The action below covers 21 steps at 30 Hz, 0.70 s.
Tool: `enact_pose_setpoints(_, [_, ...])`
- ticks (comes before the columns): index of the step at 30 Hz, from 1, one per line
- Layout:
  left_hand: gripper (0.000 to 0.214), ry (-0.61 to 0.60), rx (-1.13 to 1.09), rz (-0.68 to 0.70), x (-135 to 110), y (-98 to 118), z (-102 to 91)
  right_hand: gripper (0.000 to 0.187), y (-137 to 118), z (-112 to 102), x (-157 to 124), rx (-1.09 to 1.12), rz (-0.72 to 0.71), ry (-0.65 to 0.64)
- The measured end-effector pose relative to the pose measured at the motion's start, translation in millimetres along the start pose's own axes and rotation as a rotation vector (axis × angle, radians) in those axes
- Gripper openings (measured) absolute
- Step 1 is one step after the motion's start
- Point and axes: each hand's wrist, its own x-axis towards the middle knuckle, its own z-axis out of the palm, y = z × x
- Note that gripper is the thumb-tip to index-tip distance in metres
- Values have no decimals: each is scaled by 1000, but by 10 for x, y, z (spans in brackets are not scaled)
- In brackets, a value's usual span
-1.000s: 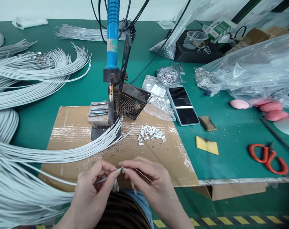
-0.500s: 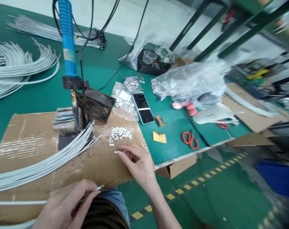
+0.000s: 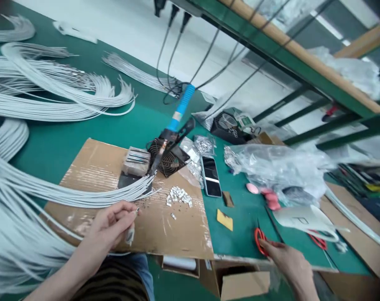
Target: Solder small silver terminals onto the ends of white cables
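Note:
My left hand is above the cardboard sheet, its fingers pinched on a white cable whose small tip pokes out past the fingertips. At the table's front edge, my right hand has its fingers on the red handle of a pair of scissors, which lies on the green top with its blades pointing away. A pile of small white connectors rests on the cardboard, and one loose connector lies just in front of it. Behind my left hand runs a bundle of white cables.
A blue-handled soldering iron leans over a metal block beside a small fan. Right of the cardboard are a phone, a yellow sponge and a white bottle. More cables cover the left side.
My right hand has left the connector pile and moved right to the scissors. A single connector now lies on the cardboard near where that hand was. The view has shifted.

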Motion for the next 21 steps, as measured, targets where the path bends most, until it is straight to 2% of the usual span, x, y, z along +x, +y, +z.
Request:
enact_pose_setpoints(3, [41,-97,18,107,-49,-24,-37,46,-190,87,-400,188,-57,-166])
enact_pose_setpoints(7, [31,-159,124,177,-182,21,-38,50,-434,277,-1267,416,-273,-354])
enact_pose_setpoints(9, [28,-189,187,176,-253,66,-19,46,-618,324,-1678,457,-376,-436])
enact_pose_setpoints(11, [26,-208,239,176,-308,102,-4,47,-860,323,-1976,489,-496,-516])
enact_pose_setpoints(13, [25,-231,255,180,-344,118,-1,45,-1123,294,-2144,466,-848,-703])
enact_pose_setpoints(14, [25,-245,256,179,-357,117,-4,45,-1244,278,-2187,446,-933,-707])
enact_pose_setpoints(17, [23,-261,267,175,-379,98,-23,43,-1487,245,-2227,423,-1008,-709])
enact_pose_setpoints(21, [21,-256,294,191,-381,59,-49,41,-1561,230,-2228,424,-1019,-728])
